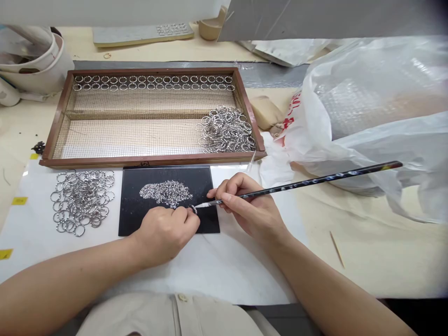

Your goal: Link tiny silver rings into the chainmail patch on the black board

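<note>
My left hand (168, 233) is closed over the near edge of a black board (131, 186), pinching a small silver ring (193, 210) between thumb and forefinger. In my right hand (250, 205) is a thin dark paintbrush (311, 182), held like a pen. Its pale tip touches or nearly touches the ring. A heap of tiny sparkling stones (168, 192) lies on the board just beyond my left hand. To the left, a loose pile of silver rings (84, 200) rests on the white sheet (31, 238).
Behind the board stands a wood-framed mesh tray (150, 162) with two rows of rings along its far side and a ring heap (227, 130) at right. White plastic bags (350, 140) bulge on the right, near a toothpick (336, 249). White tubs (42, 70) stand far left.
</note>
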Motion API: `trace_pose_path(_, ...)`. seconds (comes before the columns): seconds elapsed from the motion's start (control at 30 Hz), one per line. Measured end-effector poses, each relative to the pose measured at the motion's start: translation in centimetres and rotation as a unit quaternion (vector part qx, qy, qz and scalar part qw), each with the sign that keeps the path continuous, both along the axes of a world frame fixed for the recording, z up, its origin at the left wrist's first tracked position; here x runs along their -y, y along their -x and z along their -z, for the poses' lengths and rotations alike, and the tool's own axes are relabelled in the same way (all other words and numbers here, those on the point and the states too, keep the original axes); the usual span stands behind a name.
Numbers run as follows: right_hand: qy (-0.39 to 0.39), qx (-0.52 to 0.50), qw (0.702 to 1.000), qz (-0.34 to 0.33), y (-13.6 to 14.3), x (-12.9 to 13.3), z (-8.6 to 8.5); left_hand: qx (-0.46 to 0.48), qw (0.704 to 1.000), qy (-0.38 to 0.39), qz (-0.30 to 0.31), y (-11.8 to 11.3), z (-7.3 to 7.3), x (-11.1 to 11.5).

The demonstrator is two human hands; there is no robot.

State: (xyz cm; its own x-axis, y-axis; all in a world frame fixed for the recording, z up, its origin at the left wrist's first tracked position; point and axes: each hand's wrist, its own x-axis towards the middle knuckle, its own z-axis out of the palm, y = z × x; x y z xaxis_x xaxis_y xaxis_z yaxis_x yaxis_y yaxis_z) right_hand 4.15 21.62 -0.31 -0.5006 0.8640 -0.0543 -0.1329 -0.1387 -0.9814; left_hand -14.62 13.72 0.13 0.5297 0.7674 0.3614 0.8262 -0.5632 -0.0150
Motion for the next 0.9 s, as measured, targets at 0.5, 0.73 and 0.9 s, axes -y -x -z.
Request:
trace_pose_path(0.5,-0.001,-0.001,1.000,-0.002,-0.01,0.02,-0.06,-0.001,1.000,0.010,0.002,0.02,-0.08,-0.04)
trace_pose_path(0.73,-0.004,0.011,1.000,0.004,-0.04,0.10,-0.12,0.001,1.000,0.000,0.001,0.02,0.03,0.08)
trace_pose_path(0.9,-0.005,-0.005,1.000,0.005,-0.04,0.03,-0.20,-0.001,1.000,-0.003,-0.002,-0.04,0.05,-0.05)
